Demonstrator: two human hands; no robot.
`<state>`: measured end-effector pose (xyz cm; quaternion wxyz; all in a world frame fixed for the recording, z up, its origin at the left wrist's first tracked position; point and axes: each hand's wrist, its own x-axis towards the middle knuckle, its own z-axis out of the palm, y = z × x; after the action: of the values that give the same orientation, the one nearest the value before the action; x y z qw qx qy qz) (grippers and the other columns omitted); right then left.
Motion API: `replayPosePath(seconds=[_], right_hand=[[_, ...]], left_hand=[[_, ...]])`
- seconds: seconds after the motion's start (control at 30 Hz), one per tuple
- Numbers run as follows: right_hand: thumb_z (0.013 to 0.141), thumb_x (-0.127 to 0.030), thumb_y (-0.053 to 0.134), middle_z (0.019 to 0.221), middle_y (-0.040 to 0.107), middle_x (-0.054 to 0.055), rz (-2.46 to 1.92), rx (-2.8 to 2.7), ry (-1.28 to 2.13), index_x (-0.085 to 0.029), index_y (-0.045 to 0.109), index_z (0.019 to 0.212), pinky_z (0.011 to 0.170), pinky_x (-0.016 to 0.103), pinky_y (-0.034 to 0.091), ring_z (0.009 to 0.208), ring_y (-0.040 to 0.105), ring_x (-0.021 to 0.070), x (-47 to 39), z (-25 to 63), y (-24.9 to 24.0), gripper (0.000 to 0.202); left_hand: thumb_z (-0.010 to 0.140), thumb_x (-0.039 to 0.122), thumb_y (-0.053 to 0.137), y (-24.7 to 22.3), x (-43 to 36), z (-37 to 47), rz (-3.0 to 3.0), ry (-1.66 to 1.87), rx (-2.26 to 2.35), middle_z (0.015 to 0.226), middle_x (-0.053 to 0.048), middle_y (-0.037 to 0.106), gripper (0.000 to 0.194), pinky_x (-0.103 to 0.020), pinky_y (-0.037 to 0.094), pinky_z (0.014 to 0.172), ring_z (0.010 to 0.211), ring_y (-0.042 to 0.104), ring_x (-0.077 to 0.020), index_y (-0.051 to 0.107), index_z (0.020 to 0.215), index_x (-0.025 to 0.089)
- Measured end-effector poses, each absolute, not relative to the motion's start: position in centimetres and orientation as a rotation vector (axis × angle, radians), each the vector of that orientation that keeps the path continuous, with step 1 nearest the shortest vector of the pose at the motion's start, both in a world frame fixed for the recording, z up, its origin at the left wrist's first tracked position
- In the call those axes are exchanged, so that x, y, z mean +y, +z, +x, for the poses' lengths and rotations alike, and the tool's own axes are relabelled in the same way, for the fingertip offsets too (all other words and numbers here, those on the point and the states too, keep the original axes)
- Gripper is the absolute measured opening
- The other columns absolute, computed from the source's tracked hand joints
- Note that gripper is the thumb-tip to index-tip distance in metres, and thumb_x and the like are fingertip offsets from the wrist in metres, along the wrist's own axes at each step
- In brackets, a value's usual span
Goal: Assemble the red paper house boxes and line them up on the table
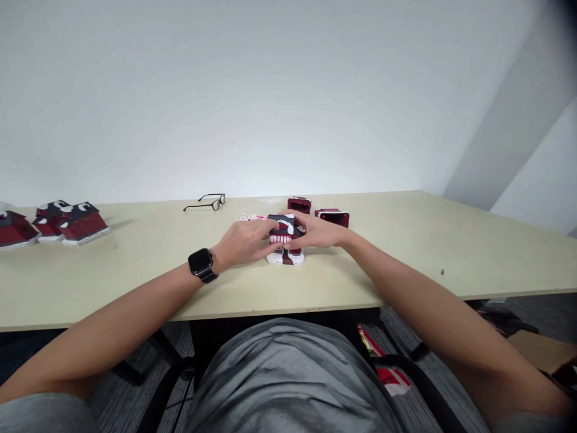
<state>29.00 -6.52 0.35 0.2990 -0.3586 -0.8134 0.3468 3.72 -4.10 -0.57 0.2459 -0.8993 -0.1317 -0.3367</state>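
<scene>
A small model house [285, 234] with dark red walls, a grey roof and white snow trim stands upright on its white base in front of me. My left hand [247, 240] grips it from the left, fingers at the roof and front. From the other side my right hand [318, 231] wraps round the roof and right wall. Its rear side is hidden. Just behind my left hand lies a red and white patterned piece [252, 217]. Two hollow dark red house shells, one upright [299, 205] and one wider [333, 216], sit beyond my right hand.
Several finished-looking red houses [83, 224] stand at the table's far left. Black-framed glasses [211, 204] lie near the wall. A small grey bit [442, 272] is on the table [496, 246] at right. Below are a red packet [390, 373] and a cardboard piece [543, 350].
</scene>
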Motion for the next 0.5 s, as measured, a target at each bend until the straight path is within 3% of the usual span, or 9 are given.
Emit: replayPosePath(seconds=[0.1,0.23,0.3,0.4,0.5], right_hand=[[0.077,-0.039,0.087,0.146,0.057,0.007,-0.893,-2.146,0.931,-0.029,0.051,0.147,0.115,0.050,0.048,0.133,0.056,0.0291,-6.3,28.8,0.2,0.079],[0.078,-0.036,0.086,0.152,0.053,0.008,-0.776,-2.152,0.942,-0.028,0.049,0.150,0.124,0.051,0.037,0.141,0.050,0.0281,-5.9,28.5,-0.3,0.081],[0.079,-0.037,0.086,0.155,0.050,0.008,-0.753,-2.131,0.996,-0.029,0.047,0.151,0.125,0.049,0.037,0.145,0.046,0.0276,-6.0,28.4,-0.3,0.082],[0.087,-0.047,0.079,0.161,0.043,0.009,-0.822,-2.023,1.196,-0.035,0.033,0.159,0.120,0.050,0.045,0.145,0.047,0.0276,-6.5,28.5,0.0,0.087],[0.094,-0.058,0.067,0.168,0.034,0.007,-0.919,-1.887,1.278,-0.039,0.024,0.163,0.116,0.049,0.050,0.147,0.047,0.0277,-7.1,28.5,0.5,0.083]], left_hand=[[0.100,0.046,0.062,0.1,-4.4,3.8,-2.516,-0.959,-0.327,0.113,-0.012,0.073,0.041,-0.036,0.055,0.085,0.102,0.069,-0.0236,0.058,0.128,0.017],[0.102,0.038,0.057,0.8,-4.6,3.8,-2.663,-0.871,-0.305,0.148,-0.013,0.059,0.052,-0.049,0.045,0.113,0.134,0.055,-0.0286,0.045,0.150,0.023],[0.102,0.036,0.056,0.7,-4.7,3.9,-2.715,-0.843,-0.349,0.151,-0.012,0.057,0.054,-0.050,0.041,0.116,0.138,0.051,-0.0293,0.043,0.153,0.025],[0.099,0.042,0.060,0.5,-5.2,4.3,-2.753,-0.833,-0.494,0.153,-0.014,0.055,0.063,-0.053,0.038,0.116,0.139,0.049,-0.0324,0.038,0.156,0.024],[0.102,0.041,0.055,0.8,-5.9,4.5,-2.769,-0.765,-0.560,0.148,-0.016,0.058,0.055,-0.053,0.038,0.113,0.134,0.053,-0.0321,0.043,0.152,0.022]])
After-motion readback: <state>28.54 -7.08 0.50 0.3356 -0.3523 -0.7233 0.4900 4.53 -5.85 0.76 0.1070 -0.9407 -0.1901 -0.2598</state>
